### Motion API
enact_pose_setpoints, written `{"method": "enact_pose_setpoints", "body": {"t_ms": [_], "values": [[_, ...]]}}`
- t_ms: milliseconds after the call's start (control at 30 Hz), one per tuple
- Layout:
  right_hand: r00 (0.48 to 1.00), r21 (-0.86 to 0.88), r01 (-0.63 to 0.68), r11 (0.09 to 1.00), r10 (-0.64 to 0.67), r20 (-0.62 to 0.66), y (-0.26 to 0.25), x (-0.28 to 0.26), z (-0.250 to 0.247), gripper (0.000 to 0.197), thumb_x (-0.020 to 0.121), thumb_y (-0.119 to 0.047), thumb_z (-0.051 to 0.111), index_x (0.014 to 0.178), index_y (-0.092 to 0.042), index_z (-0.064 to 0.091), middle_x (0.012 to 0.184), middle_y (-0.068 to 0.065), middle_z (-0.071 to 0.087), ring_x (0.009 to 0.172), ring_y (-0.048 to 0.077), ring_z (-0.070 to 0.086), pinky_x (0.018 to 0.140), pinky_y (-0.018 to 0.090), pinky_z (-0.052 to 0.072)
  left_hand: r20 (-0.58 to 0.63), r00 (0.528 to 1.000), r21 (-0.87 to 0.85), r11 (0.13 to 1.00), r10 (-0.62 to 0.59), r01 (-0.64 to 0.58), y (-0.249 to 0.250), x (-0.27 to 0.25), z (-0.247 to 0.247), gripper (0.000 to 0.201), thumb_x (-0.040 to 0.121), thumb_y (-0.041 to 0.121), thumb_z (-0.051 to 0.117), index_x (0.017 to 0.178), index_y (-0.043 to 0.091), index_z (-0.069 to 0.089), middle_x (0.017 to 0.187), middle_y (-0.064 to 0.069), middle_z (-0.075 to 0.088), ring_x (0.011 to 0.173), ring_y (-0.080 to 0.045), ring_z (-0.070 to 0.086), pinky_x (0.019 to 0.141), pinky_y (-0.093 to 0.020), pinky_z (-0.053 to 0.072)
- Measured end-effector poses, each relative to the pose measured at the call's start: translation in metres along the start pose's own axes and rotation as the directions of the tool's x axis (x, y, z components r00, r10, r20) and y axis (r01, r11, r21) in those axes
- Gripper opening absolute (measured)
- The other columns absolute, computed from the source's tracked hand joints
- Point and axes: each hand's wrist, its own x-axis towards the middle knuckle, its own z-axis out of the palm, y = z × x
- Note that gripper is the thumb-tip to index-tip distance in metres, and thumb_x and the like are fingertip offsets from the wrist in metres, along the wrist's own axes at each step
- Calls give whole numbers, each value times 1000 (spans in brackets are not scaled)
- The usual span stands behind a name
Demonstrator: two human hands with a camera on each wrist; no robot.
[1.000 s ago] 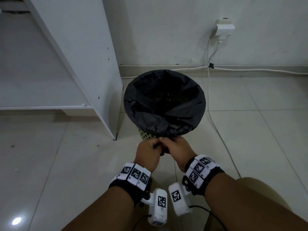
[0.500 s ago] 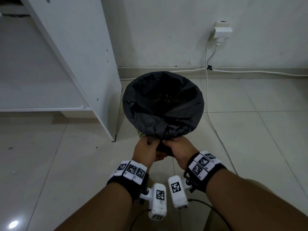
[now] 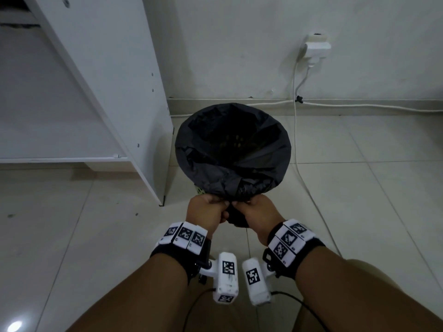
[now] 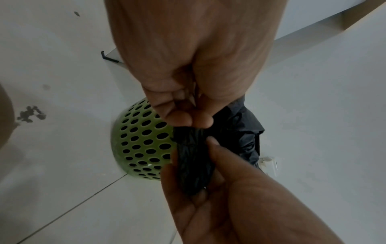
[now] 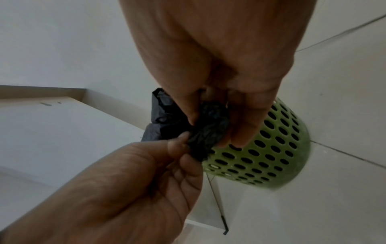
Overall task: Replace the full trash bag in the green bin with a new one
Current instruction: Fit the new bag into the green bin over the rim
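A black trash bag (image 3: 232, 152) lines the perforated green bin (image 4: 142, 145) on the tiled floor, its mouth folded over the rim. Only a sliver of the green bin (image 3: 200, 190) shows under the bag in the head view. At the near rim, my left hand (image 3: 219, 209) and right hand (image 3: 244, 209) sit close together. Both pinch a gathered bunch of the bag's edge (image 4: 194, 156). In the right wrist view that bunch (image 5: 208, 132) is pressed between the fingers of both hands, in front of the green bin (image 5: 271, 156).
A white cabinet panel (image 3: 115, 92) stands just left of the bin, its bottom corner (image 3: 163, 202) near my left hand. A white cable (image 3: 309, 188) runs down from a wall plug (image 3: 316, 47) and across the floor right of the bin. Open tile lies on both sides.
Both hands stay at the near rim, holding the bag. The bunch of black plastic between them has grown longer and hangs lower.
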Motion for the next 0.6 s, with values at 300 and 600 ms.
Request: {"method": "enact_pose_setpoints", "body": {"t_ms": [300,600], "values": [[993,-240,59,969,-83,-89,-3,-4,-8,20,80,-8,64,70,9,64,68,23,67,66,36,64,67,52,55,64,996,234,969,67,-80,-4,8,-10,37,90,3,61,56,18,62,60,-2,60,60,-16,53,64,-29,41],[967,433,-135,891,213,-137,-8,-7,5,11,78,12,62,86,10,71,87,30,72,83,42,71,75,46,61,135,984,130,983,115,-132,-14,-2,-5,19,88,2,68,101,10,79,88,0,76,76,-1,67,73,-13,50]]}}
